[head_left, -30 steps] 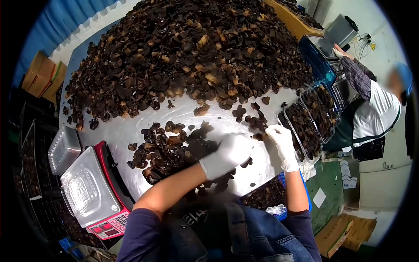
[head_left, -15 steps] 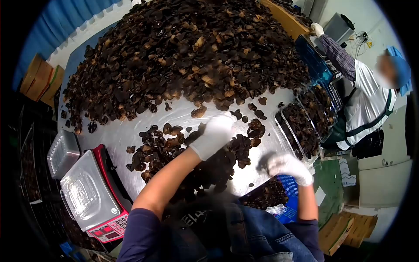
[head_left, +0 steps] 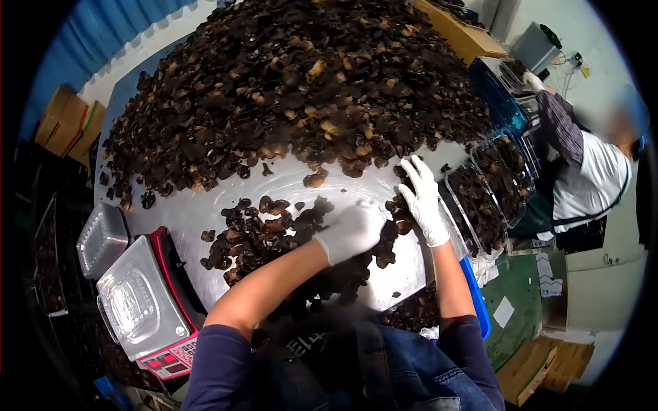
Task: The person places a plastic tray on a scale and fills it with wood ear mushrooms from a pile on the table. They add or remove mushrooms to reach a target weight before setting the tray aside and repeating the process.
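Observation:
My left hand [head_left: 356, 231], in a white glove, is over the small pile of dark dried fungus pieces [head_left: 247, 236] on the metal tabletop [head_left: 274, 179]. Its outline is smeared and its fingers cannot be made out. Gloved too, my right hand [head_left: 423, 200] reaches over the right edge of that pile with its fingers spread, beside the filled clear plastic boxes [head_left: 473, 205]. Behind both hands rises a large heap of the same dark pieces [head_left: 295, 89].
A scale [head_left: 147, 301] and stacked clear containers [head_left: 101, 240] are at the left. Below my right forearm sits a blue basket [head_left: 478, 298] with dark pieces. A co-worker [head_left: 593, 164] stands at the right. Cardboard boxes [head_left: 545, 363] lie on the floor.
My right hand has moved up from the blue basket to the pile's right side, its fingers now spread. My left hand has shifted slightly right and down. The co-worker's arm has moved.

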A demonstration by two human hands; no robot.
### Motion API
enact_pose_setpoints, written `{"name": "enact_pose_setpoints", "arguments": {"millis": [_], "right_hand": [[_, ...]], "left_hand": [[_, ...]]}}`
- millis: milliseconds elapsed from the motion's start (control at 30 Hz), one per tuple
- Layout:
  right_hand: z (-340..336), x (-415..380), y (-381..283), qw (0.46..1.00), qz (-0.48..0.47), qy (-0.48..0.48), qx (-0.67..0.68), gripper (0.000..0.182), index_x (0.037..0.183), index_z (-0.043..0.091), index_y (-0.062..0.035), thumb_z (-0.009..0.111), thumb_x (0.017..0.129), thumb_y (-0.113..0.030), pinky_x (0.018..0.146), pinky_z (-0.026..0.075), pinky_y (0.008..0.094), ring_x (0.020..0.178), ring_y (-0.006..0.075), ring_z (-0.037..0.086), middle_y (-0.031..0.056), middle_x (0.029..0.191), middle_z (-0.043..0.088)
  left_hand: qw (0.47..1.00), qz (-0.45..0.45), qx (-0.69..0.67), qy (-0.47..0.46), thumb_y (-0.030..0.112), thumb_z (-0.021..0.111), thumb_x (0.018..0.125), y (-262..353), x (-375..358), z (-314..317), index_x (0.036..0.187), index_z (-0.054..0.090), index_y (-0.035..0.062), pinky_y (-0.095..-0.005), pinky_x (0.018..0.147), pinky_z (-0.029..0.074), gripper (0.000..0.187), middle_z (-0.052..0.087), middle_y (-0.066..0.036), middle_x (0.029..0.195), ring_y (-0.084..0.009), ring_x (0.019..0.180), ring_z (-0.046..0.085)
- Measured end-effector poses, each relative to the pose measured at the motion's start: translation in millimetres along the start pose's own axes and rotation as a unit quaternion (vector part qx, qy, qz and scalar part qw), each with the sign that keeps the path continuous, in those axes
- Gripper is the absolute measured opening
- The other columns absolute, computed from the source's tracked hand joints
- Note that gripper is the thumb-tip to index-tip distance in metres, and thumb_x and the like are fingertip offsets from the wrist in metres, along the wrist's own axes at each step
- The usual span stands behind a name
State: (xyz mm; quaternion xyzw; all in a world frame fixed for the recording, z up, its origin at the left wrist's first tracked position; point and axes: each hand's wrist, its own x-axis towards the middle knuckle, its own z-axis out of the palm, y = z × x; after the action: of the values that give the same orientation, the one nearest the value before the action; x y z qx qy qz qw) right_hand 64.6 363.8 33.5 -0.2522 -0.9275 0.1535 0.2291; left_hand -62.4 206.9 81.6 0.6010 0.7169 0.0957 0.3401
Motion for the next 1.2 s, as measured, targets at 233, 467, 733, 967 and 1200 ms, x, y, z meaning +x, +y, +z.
{"name": "enact_pose_setpoints", "arguments": {"millis": [233, 467, 733, 967, 1200], "right_hand": [[-24, -31, -18, 0.95, -0.036, -0.204, 0.232, 0.014, 0.099, 0.075, -0.0083, 0.068, 0.086, -0.007, 0.094, 0.048, 0.0365, 0.105, 0.0259, 0.064, 0.0085, 0.103, 0.072], [14, 55, -59, 0.981, 0.009, 0.021, 0.191, 0.047, 0.125, 0.063, -0.0088, 0.075, 0.08, -0.014, 0.096, 0.049, 0.0353, 0.111, 0.0296, 0.061, 0.0116, 0.123, 0.062], [11, 48, -59, 0.979, 0.033, -0.111, 0.17, 0.033, 0.109, 0.07, -0.0104, 0.077, 0.077, -0.017, 0.081, 0.053, 0.0372, 0.092, 0.0269, 0.066, 0.0099, 0.103, 0.064], [-17, 1, -65, 0.937, 0.129, -0.164, 0.28, 0.033, 0.108, 0.074, -0.0073, 0.081, 0.077, -0.015, 0.078, 0.052, 0.0289, 0.087, 0.0166, 0.063, 0.0061, 0.1, 0.067], [46, 65, -53, 1.0, -0.013, -0.001, -0.001, 0.056, 0.126, 0.063, -0.0152, 0.079, 0.072, -0.014, 0.098, 0.048, 0.039, 0.118, 0.0306, 0.054, 0.013, 0.131, 0.056]], "left_hand": [[0.932, 0.206, 0.142, 0.264, 0.017, 0.065, 0.077, -26, -29, 50, 0.12, 0.061, 0.0005, -0.0412, 0.096, 0.047, 0.046, 0.058, -0.021, 0.125, -0.0348, 0.115, 0.057], [0.912, -0.037, 0.122, 0.389, 0.025, 0.069, 0.081, -105, -11, -10, 0.097, 0.059, -0.0027, -0.0411, 0.071, 0.054, 0.034, 0.06, -0.016, 0.094, -0.0326, 0.085, 0.062], [0.994, -0.054, 0.076, 0.057, 0.018, 0.078, 0.068, -131, -29, -36, 0.088, 0.066, 0.003, -0.0397, 0.083, 0.053, 0.028, 0.067, -0.015, 0.089, -0.0312, 0.091, 0.067], [0.939, -0.042, 0.017, 0.34, 0.023, 0.074, 0.079, -146, -11, -44, 0.094, 0.065, 0.0029, -0.0434, 0.08, 0.051, 0.027, 0.063, -0.017, 0.096, -0.0347, 0.093, 0.063], [0.921, -0.092, 0.05, 0.375, 0.013, 0.072, 0.077, -150, 16, -33, 0.1, 0.059, 0.0025, -0.0445, 0.081, 0.051, 0.028, 0.058, -0.018, 0.101, -0.0363, 0.096, 0.061]]}}
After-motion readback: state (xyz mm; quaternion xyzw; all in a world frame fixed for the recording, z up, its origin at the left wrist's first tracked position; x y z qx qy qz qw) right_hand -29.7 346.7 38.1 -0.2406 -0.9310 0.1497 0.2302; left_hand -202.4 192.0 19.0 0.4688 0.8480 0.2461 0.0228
